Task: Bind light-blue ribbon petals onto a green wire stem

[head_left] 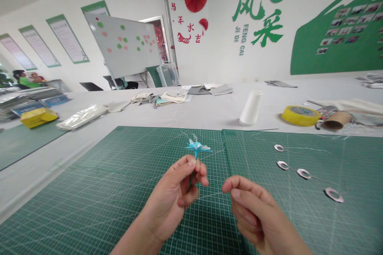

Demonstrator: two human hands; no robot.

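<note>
My left hand (pixel 176 195) pinches the thin green stem of a small blue flower (pixel 196 146) between thumb and fingers. The flower stands upright, with silvery white on its petals and fine thread ends around it. To the right, my right hand (pixel 254 211) is closed, thumb against the curled index finger. A thin pale line runs between the hands; I cannot tell whether it is thread or a mark on the mat. Both hands are above the green cutting mats (pixel 134 167). Several pale rings with wire tails, one a ring (pixel 304 173), lie on the right mat.
Behind the mats stands a white thread cone (pixel 251 107). Yellow tape (pixel 301 115) and a cardboard tube (pixel 337 120) lie at the right. Folded cloth (pixel 173 96), a plastic-wrapped packet (pixel 82 116) and a yellow box (pixel 38 117) are further left. A person (pixel 26 79) sits far off.
</note>
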